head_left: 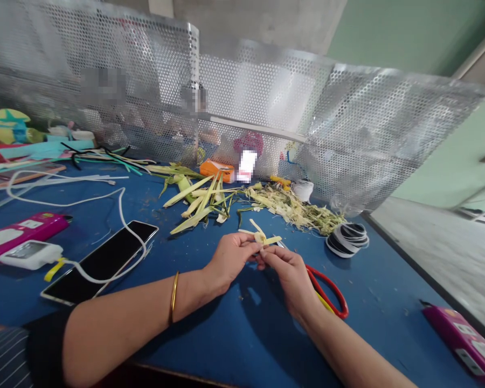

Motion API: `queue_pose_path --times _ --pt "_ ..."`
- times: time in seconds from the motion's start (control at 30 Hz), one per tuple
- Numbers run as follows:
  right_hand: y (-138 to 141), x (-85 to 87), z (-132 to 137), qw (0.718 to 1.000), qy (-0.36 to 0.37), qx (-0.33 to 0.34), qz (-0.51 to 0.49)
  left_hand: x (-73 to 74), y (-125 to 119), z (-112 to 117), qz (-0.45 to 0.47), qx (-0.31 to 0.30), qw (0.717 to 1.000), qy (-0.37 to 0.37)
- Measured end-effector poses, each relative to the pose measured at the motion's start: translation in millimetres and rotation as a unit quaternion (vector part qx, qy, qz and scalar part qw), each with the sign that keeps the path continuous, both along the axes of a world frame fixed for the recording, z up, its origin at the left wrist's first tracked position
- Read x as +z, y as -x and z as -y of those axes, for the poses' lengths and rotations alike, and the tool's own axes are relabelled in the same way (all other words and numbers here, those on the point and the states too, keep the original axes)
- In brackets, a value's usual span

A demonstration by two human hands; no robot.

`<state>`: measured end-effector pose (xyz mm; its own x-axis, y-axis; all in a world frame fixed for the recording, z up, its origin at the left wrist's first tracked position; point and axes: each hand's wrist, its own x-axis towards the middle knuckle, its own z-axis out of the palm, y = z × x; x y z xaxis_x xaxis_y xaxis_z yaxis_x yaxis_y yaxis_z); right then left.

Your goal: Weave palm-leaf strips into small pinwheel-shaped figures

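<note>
My left hand (235, 257) pinches a small folded piece of pale yellow-green leaf strips (260, 237), its loose ends sticking out to the sides and upward. The fingertips of my right hand (285, 269) are closed on its lower edge, touching my left fingertips. Both hands are just above the blue table. Partly hidden under my right hand lie scissors with red loop handles (334, 291) and yellow on the inner side. Beyond my hands is a bunch of green and pale leaves (202, 202), with a heap of shredded leaf scraps (295, 207) to its right.
A black-and-white tape roll (347, 240) stands right of the scraps. At left lie a phone (105, 264), a white cable (123, 210) and a magenta device (28, 231); another magenta device (464, 342) lies right. A perforated metal screen (250, 91) borders the back, people blurred behind it.
</note>
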<state>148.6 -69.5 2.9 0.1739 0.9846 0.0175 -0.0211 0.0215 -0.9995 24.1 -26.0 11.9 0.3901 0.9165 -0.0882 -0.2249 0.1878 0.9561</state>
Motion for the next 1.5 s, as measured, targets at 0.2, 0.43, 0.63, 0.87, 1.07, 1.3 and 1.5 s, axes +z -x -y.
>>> queue_pose_path --times 0.2,0.43,0.63,0.87,1.07,1.3,1.5 --pt "-2 1.7 4 0.999 -0.015 0.045 0.027 0.4 2 -6 -0.001 0.016 1.000 0.017" --pt "-3 3.0 5 0.993 -0.035 0.090 0.072 3.0 5 -8 -0.013 0.017 0.999 0.028" --pt "-3 4.3 5 0.990 -0.028 0.109 0.088 7.5 5 -7 -0.018 0.021 0.999 0.046" --pt "-15 4.7 -2 0.997 0.016 0.058 0.057 12.2 12 -11 -0.033 -0.011 0.998 0.055" --pt "-21 3.3 -8 1.000 -0.025 -0.014 0.012 14.6 15 -11 -0.067 -0.087 0.989 0.097" --pt "-26 -1.5 -10 0.992 -0.056 0.033 0.110 9.8 20 -15 -0.093 -0.180 0.971 0.126" --pt "-28 -2.8 -8 0.944 -0.110 -0.022 0.310 7.3 18 -11 -0.135 -0.186 0.965 0.123"
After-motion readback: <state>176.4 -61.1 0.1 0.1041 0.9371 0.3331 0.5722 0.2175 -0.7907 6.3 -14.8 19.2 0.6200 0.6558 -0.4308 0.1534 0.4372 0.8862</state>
